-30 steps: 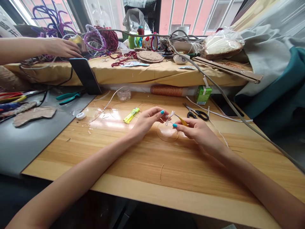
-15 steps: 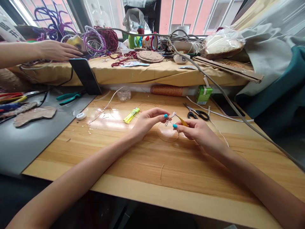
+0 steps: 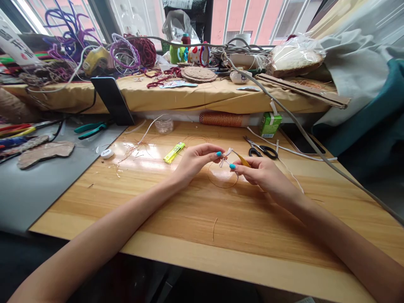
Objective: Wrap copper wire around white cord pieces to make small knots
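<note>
Fingertips and thumb of the left hand [image 3: 196, 163] are closed narrowly on a small white knotted piece [image 3: 225, 158], held above the middle of the table [image 3: 176, 219]. Opposite it, the right hand [image 3: 267, 176] is also closed, gripping yellow tweezers [image 3: 243, 160] whose thin tips point toward the knotted piece; whether they touch it is too small to tell. The right thumb and fingers sit close together near the piece, their blue nail facing the blue nail of the left thumb. Below the piece, between the two hands, a thin orange wire loop [image 3: 221, 187] curves over the wood. Just beyond the right hand lie black-handled scissors [image 3: 268, 152], their blades partly open and pointing away to the left. A white cord [image 3: 290, 151] runs behind them, near a green box [image 3: 269, 125] and a dark phone [image 3: 292, 135]. To the left of the left hand rests a yellow-green lighter [image 3: 174, 152], with a clear jar [image 3: 164, 126] farther back and a white cap [image 3: 107, 153] near the edge of the grey surface [image 3: 47, 189]. A spool of orange thread [image 3: 221, 119] lies on its side along the back, under the cloth-covered ledge [image 3: 176, 97].
</note>
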Available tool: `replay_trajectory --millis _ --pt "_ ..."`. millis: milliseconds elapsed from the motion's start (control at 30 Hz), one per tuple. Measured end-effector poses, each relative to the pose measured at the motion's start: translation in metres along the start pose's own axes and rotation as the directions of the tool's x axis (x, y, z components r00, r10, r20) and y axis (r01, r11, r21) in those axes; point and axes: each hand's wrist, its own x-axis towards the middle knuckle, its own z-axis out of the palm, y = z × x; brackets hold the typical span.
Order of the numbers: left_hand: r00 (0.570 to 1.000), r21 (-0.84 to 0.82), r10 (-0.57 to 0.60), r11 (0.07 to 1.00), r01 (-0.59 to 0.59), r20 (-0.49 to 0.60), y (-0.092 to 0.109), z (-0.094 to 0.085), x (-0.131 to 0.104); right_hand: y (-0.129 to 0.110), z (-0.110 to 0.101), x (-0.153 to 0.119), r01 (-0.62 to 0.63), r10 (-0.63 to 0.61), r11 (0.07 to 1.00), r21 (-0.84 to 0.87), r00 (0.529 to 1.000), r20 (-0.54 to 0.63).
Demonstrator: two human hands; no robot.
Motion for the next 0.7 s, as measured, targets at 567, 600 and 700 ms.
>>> replay_trajectory --millis 567,600,700 --pt "1.000 0.009 -0.013 1.000 0.013 -0.003 0.0026 0.0021 -0.0030 0.0003 -0.0001 -0.0009 -0.011 0.011 1.000 -0.013 1.000 -0.019" --pt "1.000 0.008 -0.011 1.000 0.011 0.001 0.0022 0.0020 -0.0028 0.0003 0.0000 -0.0010 -0.010 0.010 1.000 -0.012 1.000 -0.020" --pt "1.000 0.008 -0.010 1.000 0.010 0.009 0.0006 0.0018 -0.0024 0.0008 0.0000 -0.0010 -0.005 0.004 1.000 -0.013 1.000 -0.019"
